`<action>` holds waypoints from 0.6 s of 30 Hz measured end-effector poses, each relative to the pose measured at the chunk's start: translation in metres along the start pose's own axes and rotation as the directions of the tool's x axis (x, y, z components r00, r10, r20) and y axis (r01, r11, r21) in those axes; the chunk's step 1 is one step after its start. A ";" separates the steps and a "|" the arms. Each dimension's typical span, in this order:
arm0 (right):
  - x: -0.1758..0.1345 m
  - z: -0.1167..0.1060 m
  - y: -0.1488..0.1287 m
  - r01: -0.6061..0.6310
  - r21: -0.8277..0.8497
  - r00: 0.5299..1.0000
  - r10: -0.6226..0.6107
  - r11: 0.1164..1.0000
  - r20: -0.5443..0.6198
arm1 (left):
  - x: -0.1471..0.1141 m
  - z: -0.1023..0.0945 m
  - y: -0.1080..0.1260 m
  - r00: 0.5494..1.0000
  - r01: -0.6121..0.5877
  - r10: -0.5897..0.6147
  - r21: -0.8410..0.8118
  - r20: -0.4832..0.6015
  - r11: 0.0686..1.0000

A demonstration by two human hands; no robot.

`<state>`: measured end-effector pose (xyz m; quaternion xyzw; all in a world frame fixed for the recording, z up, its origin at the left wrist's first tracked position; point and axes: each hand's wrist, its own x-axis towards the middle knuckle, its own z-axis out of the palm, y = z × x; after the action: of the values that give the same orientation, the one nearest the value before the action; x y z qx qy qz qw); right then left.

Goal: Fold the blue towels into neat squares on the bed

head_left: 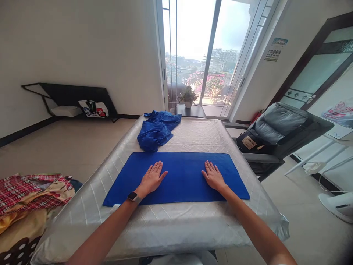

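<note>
A blue towel (182, 180) lies spread flat across the near half of the covered table, its long side running left to right. On its left part my left hand (153, 177) rests palm down, fingers stretched out, a watch on the wrist. My right hand (213, 176) lies flat on the right part of the same cloth, fingers extended and thumb pointing inward. Neither hand grips anything. Just beyond the towel's far left edge sits a crumpled blue cloth (157, 130) in a loose heap. A small white tag peeks out at the towel's near left corner.
A silvery quilted cover (198, 221) drapes over the table. Patterned fabrics (35, 198) are piled at the left. A grey recliner (278, 129) with a dark bag stands on the right. Behind the table are a potted plant (188, 97) and a sliding glass door (204, 55).
</note>
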<state>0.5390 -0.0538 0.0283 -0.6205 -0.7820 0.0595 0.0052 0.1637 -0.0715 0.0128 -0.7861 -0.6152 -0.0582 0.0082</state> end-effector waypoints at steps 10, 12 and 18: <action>-0.056 -0.009 0.139 -0.321 -0.114 0.944 0.309 0.940 -0.112 | -0.127 0.019 -0.155 0.949 0.313 -0.311 0.047 -0.049 0.948; -0.056 -0.016 0.115 -0.300 -0.105 0.946 0.281 0.948 -0.163 | -0.124 0.011 -0.140 0.933 0.349 -0.346 0.013 -0.097 0.937; -0.052 -0.022 -0.036 0.062 0.056 0.987 -0.052 0.997 -0.155 | -0.057 -0.020 -0.003 0.995 0.004 -0.014 -0.097 -0.098 0.995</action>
<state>0.5182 -0.1104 0.0569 -0.6001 -0.7945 0.0352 0.0860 0.1458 -0.1273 0.0265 -0.7790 -0.6142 -0.1266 0.0004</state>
